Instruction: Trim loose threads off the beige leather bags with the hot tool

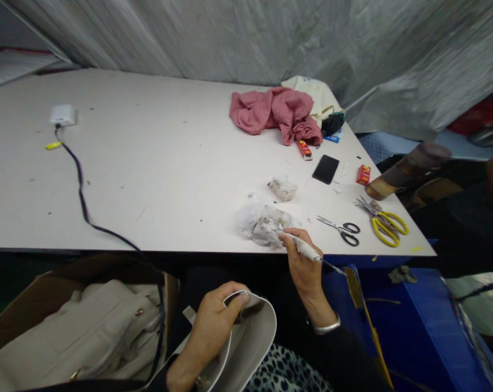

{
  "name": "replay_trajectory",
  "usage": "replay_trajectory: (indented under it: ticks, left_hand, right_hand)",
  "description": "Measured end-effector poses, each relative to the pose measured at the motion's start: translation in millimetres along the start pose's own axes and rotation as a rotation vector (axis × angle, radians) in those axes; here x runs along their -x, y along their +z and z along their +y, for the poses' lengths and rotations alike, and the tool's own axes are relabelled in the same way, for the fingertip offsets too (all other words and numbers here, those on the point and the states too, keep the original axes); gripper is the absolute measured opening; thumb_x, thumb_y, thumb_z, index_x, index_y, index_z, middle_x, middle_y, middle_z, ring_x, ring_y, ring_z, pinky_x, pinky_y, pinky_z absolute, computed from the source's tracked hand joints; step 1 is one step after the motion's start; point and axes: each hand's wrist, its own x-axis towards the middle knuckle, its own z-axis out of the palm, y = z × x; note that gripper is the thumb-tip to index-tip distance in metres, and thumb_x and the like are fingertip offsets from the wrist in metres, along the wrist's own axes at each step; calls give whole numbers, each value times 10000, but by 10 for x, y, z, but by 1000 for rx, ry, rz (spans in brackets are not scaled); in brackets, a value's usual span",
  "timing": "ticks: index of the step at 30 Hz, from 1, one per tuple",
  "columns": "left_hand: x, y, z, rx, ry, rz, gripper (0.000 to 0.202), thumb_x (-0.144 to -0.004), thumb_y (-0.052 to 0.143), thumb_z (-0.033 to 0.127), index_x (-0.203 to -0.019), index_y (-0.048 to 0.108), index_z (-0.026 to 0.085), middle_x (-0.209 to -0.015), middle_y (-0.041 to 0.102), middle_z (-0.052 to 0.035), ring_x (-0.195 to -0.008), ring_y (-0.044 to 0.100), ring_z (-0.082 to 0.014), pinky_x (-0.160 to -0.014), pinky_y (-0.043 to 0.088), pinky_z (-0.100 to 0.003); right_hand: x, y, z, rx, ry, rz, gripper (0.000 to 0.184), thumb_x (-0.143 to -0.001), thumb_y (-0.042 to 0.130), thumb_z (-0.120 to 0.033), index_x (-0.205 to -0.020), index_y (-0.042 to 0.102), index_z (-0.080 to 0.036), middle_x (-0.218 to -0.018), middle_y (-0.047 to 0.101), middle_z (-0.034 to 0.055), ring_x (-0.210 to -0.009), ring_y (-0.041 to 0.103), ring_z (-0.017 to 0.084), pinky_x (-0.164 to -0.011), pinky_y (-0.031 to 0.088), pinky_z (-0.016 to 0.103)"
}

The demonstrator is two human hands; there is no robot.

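Observation:
My left hand (216, 321) grips the rim of an off-white bag (257, 340), thumb over the edge, with the bag's mouth gaping towards the right. A pen-like tool with a white wrapped handle (307, 250) is in my right hand (306, 269), fingers closed around it. From its rear end a thin cord runs right. The tool's tip points at a smudged white block (266, 224) on crumpled clear plastic at the table's front edge; whether it touches cannot be made out. Just behind lies a second stained block (283, 188).
On the white table (160, 163) lie black-handled scissors (342, 230), yellow-handled scissors (387, 223), a phone (326, 169), red boxes (363, 174) and pink cloth (271, 111). A bottle (407, 170) leans at right. A black cable (81, 185) crosses left, above a carton of beige bags (87, 332).

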Motion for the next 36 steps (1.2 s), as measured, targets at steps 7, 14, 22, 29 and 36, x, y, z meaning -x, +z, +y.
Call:
replay_trajectory:
  ticks: [7,14,22,29,36]
  left_hand:
    - [38,18,0,22,-7,4,154,-866,667,318,-822,704,175,-807,724,-23,-801,657,-203,-765,483,-295]
    - [62,50,19,91,-25,-9,123,-812,703,268,-803,761,159,-847,758,-57,-846,674,-223,-808,489,-308]
    - [84,110,120,37,-14,-11,108,-800,707,258,-806,762,165,-840,776,-49,-835,696,-225,-786,503,-300]
    - [125,182,127,-15,36,-41,108,-805,711,256,-831,769,169,-851,777,-45,-841,694,-221,-810,491,-304]
    - [161,209,106,-11,45,-29,112,-815,699,254,-807,770,169,-850,765,-52,-849,681,-227,-808,482,-312]
  right_hand:
    - [-48,22,42,67,-76,-16,279,-975,652,-462,-991,720,-192,-941,750,47,-848,704,204,-816,542,323]
    - [-90,-4,10,32,-100,19,306,-969,647,-482,-947,729,-188,-930,752,64,-884,718,226,-865,568,371]
    - [481,-282,-240,-359,224,-350,361,-1000,587,-513,-875,686,-189,-683,692,23,-610,673,163,-596,569,280]
    - [747,-345,-188,-367,282,-449,312,-996,610,-471,-881,701,-197,-713,699,17,-649,675,158,-621,552,253]
    - [719,-432,-229,-191,112,-536,281,-1012,578,-422,-870,691,-208,-760,684,8,-685,649,151,-640,499,250]
